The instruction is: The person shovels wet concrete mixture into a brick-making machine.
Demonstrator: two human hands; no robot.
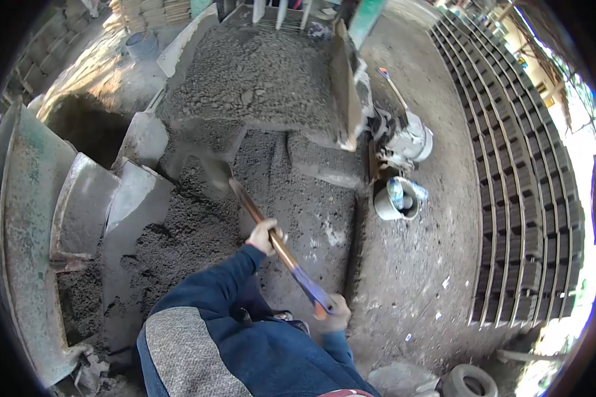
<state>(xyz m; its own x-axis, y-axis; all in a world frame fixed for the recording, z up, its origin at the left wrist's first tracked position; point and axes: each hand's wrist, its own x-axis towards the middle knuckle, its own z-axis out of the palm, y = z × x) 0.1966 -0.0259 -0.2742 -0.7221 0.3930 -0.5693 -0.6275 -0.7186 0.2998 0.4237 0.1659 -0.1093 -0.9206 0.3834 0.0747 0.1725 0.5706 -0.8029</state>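
My left hand (pixel 267 237) is wrapped round the wooden shaft of a shovel (pixel 247 203), about midway along it. Lower down, my right hand (pixel 336 314) grips the purple and orange handle end. The shaft slants up and to the left, and the blurred blade meets the loose dark mix (pixel 202 205) on the floor. Beyond the blade, a large heap of grey, crumbly material (pixel 251 73) fills a bay between upright side panels.
A rusty metal trough (pixel 36 172) and curved plates stand at left. To the right are a bucket holding bottles (pixel 389 206), a motor (pixel 410 140) and another shovel (pixel 394 86). Stacked rows of dark blocks (pixel 503 172) line the far right; a tyre (pixel 469 382) lies below.
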